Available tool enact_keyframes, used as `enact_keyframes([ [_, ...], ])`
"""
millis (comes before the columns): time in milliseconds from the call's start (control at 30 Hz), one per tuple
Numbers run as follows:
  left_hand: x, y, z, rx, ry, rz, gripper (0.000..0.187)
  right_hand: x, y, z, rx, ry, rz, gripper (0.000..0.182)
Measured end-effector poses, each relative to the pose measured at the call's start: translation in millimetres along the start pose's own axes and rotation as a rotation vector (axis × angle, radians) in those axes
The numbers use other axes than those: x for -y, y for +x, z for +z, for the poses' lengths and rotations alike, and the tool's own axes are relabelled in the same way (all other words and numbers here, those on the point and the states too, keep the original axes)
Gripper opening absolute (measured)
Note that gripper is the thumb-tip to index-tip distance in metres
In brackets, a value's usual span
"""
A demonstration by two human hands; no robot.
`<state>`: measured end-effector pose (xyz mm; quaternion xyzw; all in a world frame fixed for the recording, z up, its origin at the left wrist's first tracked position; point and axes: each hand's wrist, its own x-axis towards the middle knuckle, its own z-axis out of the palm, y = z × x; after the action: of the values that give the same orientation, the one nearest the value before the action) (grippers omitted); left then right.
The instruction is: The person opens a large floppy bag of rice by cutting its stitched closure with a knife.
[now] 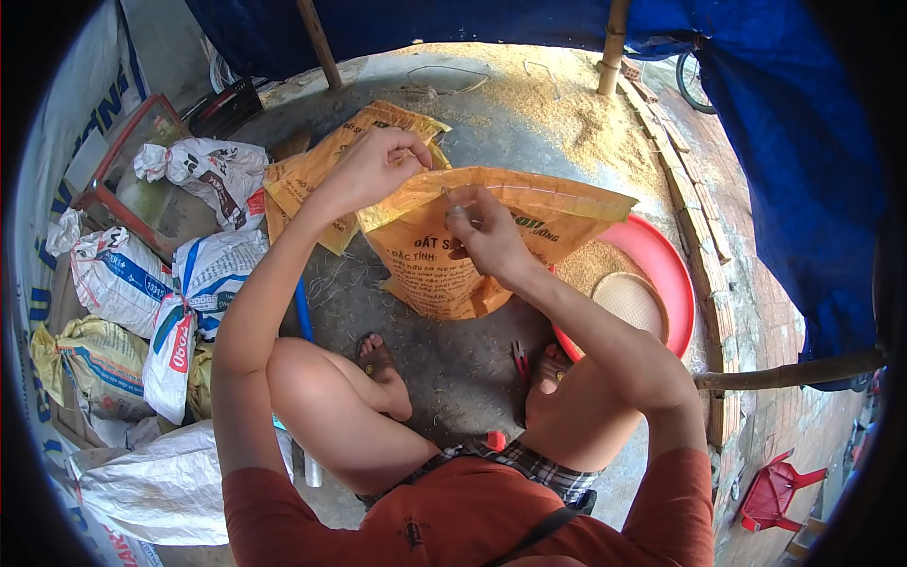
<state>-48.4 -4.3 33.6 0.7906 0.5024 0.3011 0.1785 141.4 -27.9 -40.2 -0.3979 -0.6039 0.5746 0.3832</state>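
An orange printed sack (425, 269) hangs in front of me above the ground, with a pale line of stitching along its upper edge. My right hand (487, 231) is closed on the sack just under that seam, its thumb and fingers pinched together. Just beyond the sack's upper left corner, my left hand (383, 165) is closed with curled fingers. What those fingertips pinch, perhaps a thread, is too small to make out. Behind it another orange sack (316, 170) lies on the ground.
Several filled white sacks (213, 175) stand at the left beside a glass-sided box (142, 180). A red round tray (675, 283) with grain and a woven sieve (628, 307) lies at right. Pliers (520, 361) rest by my foot. A low brick edge (694, 227) borders the floor.
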Motion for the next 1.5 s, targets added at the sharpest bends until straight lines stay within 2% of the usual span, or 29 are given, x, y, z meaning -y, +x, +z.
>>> enact_keyframes([
  [33,-2.0,-2.0,2.4,0.001,0.000,0.001,0.016,1.5,-1.1,1.4,-0.027,-0.005,-0.018,0.027],
  [100,-4.9,-5.8,7.3,-0.061,0.132,0.141,0.022,6.2,-3.6,1.9,-0.021,0.008,-0.034,0.030],
  [267,-8.4,-11.8,20.5,-0.126,0.307,0.090,0.026,9.3,-4.0,0.8,0.015,0.003,-0.069,0.032],
  [367,-2.4,-10.6,29.1,-0.198,0.327,0.091,0.026,22.5,-8.7,1.1,0.053,-0.023,0.001,0.035],
  [467,-1.9,-7.2,29.0,-0.257,0.355,0.097,0.025,33.6,-12.7,4.0,0.044,0.138,0.123,0.037],
  [533,-0.6,-3.7,27.7,-0.256,0.391,0.068,0.023,45.0,-12.4,-1.6,0.120,0.247,0.296,0.042],
  [567,1.9,-1.5,28.4,-0.269,0.389,0.060,0.023,43.2,-8.8,-3.5,0.122,0.248,0.296,0.042],
  [633,7.6,3.5,29.8,-0.282,0.388,0.052,0.024,36.3,-1.1,-6.5,0.167,0.659,0.352,0.048],
  [667,10.8,6.2,30.7,-0.288,0.380,0.042,0.024,33.0,1.2,-8.5,0.169,0.659,0.352,0.048],
  [733,11.1,9.7,28.9,-0.294,0.373,0.033,0.025,32.0,3.3,-10.9,0.283,0.918,0.421,0.059],
  [767,11.1,11.2,28.2,-0.257,0.338,0.000,0.026,31.0,3.4,-12.1,0.280,0.920,0.420,0.059],
  [867,11.1,12.0,29.8,-0.190,0.272,-0.027,0.027,32.7,1.7,-12.7,0.266,0.756,0.350,0.059],
  [933,11.8,11.5,31.1,-0.157,0.241,-0.023,0.027,33.1,-1.3,-8.9,0.186,0.418,0.246,0.059],
  [967,11.6,11.4,31.4,-0.135,0.240,-0.007,0.027,28.4,-0.7,-9.4,0.183,0.418,0.247,0.059],
  [1033,11.4,11.2,32.3,-0.114,0.239,0.007,0.027,20.3,1.1,-8.6,0.136,0.021,0.052,0.057],
  [1067,11.2,10.6,32.8,-0.112,0.248,0.014,0.027,16.7,1.6,-8.2,0.137,0.021,0.052,0.057],
  [1133,9.8,8.8,34.9,-0.112,0.258,0.020,0.027,21.3,-0.7,-4.3,0.074,-0.187,-0.028,0.057],
  [1200,6.4,5.9,39.5,-0.237,0.455,0.177,0.023,31.2,-2.6,-6.0,0.100,-0.194,0.033,0.055],
  [1267,1.0,4.4,41.3,-0.255,0.499,0.197,0.021,35.4,0.6,-9.9,0.129,-0.203,0.096,0.054],
  [1333,0.5,3.8,40.4,-0.274,0.543,0.217,0.019,37.0,9.3,-17.1,0.204,0.706,0.390,0.049],
  [1500,8.0,9.8,37.0,-0.224,0.490,0.176,0.021,18.7,23.4,-33.2,0.361,0.893,0.416,0.050],
])
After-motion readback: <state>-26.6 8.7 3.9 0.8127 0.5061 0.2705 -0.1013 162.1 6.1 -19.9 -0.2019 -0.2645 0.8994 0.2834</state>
